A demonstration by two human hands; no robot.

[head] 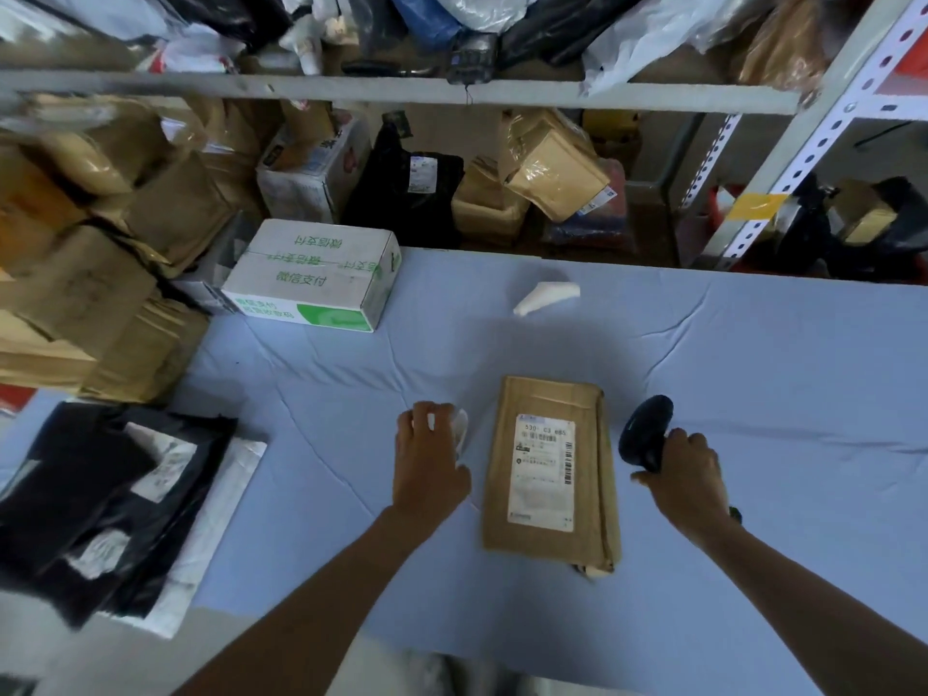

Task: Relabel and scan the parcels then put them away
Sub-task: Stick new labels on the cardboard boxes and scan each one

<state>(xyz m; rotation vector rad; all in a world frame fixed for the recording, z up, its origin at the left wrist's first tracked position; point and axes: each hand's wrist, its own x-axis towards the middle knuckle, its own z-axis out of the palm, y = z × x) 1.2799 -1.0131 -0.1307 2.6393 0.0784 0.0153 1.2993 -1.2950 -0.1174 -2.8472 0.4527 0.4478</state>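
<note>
Two hands beside the brown parcel [550, 474]

Left of the parcel, your left hand [429, 467] curled round a white slip [460, 428]; right of it, your right hand [689, 477] gripped the black scanner [645, 432]. The parcel lay flat on the blue cloth [753, 369], label [544, 472] up.

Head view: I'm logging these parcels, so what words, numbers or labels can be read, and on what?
"530- C3 085", last digits uncertain: label on brown parcel; its small print and barcodes are blurred.
"微信支付", upside down, green: white box.
Too blurred: labels on black bags and shelf parcels.
No text seen: scanner in right hand, white item under left hand.
</note>
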